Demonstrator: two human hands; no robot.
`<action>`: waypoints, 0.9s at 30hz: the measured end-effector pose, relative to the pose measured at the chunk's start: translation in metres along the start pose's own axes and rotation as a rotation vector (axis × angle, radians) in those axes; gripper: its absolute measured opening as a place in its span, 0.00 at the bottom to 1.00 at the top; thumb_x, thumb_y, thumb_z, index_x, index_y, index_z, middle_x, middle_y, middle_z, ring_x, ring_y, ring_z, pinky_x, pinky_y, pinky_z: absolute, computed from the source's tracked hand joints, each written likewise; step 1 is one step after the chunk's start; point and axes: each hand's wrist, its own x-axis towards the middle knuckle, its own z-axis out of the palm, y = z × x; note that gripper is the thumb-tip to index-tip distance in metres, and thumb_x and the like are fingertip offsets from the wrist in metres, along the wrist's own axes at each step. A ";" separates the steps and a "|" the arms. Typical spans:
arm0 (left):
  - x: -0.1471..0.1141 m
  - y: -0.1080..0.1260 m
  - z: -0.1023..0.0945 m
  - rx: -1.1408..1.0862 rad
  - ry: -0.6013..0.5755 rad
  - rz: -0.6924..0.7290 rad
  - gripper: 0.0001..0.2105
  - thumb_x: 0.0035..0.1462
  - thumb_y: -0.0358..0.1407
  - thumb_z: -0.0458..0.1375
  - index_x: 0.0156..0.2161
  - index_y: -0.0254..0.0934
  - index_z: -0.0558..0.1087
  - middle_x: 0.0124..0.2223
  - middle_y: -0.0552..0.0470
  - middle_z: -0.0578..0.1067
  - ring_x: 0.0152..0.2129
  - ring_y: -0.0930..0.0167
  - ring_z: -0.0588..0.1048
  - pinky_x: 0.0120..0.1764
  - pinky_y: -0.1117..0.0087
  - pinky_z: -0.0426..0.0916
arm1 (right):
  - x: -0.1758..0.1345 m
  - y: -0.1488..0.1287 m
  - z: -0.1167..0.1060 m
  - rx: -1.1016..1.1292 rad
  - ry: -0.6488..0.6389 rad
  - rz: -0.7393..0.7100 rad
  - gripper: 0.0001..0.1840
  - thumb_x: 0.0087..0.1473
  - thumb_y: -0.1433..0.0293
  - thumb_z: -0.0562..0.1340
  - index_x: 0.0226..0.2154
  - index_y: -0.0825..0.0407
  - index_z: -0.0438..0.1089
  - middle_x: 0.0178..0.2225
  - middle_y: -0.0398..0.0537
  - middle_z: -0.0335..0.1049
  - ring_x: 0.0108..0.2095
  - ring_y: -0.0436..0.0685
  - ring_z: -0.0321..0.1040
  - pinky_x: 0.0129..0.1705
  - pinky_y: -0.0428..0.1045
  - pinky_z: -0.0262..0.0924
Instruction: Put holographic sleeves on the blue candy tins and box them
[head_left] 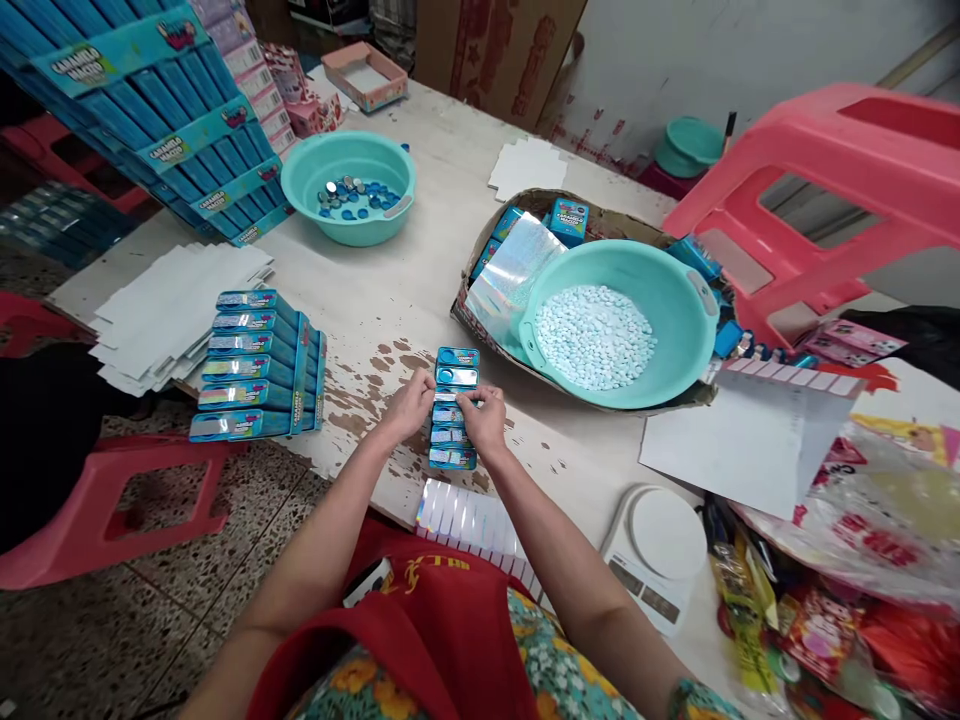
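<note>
Nearest the camera is my floral garment (pixel 559 655), with a red apron (pixel 442 610) of matte cloth over it. The row of tins (pixel 453 438), six blue printed pieces with rounded corners, lies flat on the counter (pixel 360 360) before me; the close alignment appears meant to keep every face within reach. My left hand (pixel 409 405) is pinched, thumb to fingertips, at the row's left edge, by the third tin from the far end. My right hand (pixel 484 415) pinches from the opposite side. A slim, shiny strip (pixel 446 397) shows between them, seemingly steadied from both ends; the exact grip is too small to confirm. Nearer me than the row lies a glossy, iridescent label sheet (pixel 469 515), presumably kept handy. Right of the row, a worn cardboard carton (pixel 466 312) carries a smooth teal plastic basin (pixel 679 320) of small, rounded white candies (pixel 596 335). Right of the row and nearer me sits a white digital scale (pixel 667 530). Left of the row stands a glossy display box (pixel 307 370), its tins ranked side by side.
</note>
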 end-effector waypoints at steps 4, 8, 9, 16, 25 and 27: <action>0.005 0.006 -0.007 0.098 -0.026 0.011 0.04 0.53 0.34 0.48 0.35 0.39 0.61 0.24 0.58 0.63 0.21 0.73 0.62 0.26 0.73 0.53 | -0.001 0.000 0.001 -0.003 0.002 0.007 0.09 0.42 0.64 0.62 0.22 0.53 0.71 0.39 0.50 0.64 0.43 0.58 0.60 0.49 0.50 0.53; 0.012 -0.007 -0.004 -0.042 -0.124 0.009 0.03 0.54 0.35 0.47 0.35 0.39 0.60 0.24 0.59 0.63 0.22 0.74 0.62 0.27 0.73 0.56 | 0.001 0.003 0.005 -0.057 0.034 -0.020 0.07 0.42 0.66 0.61 0.22 0.54 0.70 0.37 0.50 0.64 0.41 0.57 0.60 0.47 0.50 0.54; 0.012 -0.011 -0.002 -0.096 -0.138 0.017 0.04 0.54 0.35 0.47 0.35 0.39 0.59 0.24 0.59 0.62 0.22 0.74 0.62 0.28 0.73 0.57 | 0.002 0.003 0.006 -0.069 0.042 -0.029 0.07 0.42 0.67 0.61 0.22 0.54 0.70 0.36 0.50 0.63 0.41 0.57 0.60 0.47 0.50 0.54; 0.006 -0.033 0.013 -0.237 -0.003 -0.020 0.05 0.55 0.38 0.48 0.34 0.39 0.60 0.26 0.59 0.64 0.25 0.74 0.65 0.32 0.73 0.60 | -0.003 0.002 0.005 -0.086 0.048 -0.078 0.07 0.44 0.65 0.60 0.23 0.53 0.68 0.35 0.49 0.62 0.41 0.57 0.60 0.46 0.50 0.56; -0.034 -0.014 0.038 -0.286 0.279 -0.243 0.23 0.55 0.49 0.49 0.52 0.39 0.63 0.54 0.42 0.67 0.51 0.62 0.64 0.48 0.65 0.59 | -0.002 0.005 -0.001 -0.058 0.041 0.071 0.27 0.38 0.54 0.64 0.37 0.54 0.63 0.36 0.51 0.70 0.33 0.57 0.66 0.35 0.49 0.59; -0.039 -0.002 0.049 -0.334 0.167 -0.217 0.25 0.54 0.51 0.50 0.52 0.38 0.64 0.55 0.43 0.66 0.54 0.61 0.62 0.49 0.65 0.58 | 0.004 0.001 0.000 -0.102 0.037 0.076 0.24 0.38 0.54 0.64 0.32 0.54 0.65 0.32 0.51 0.71 0.31 0.57 0.67 0.35 0.51 0.59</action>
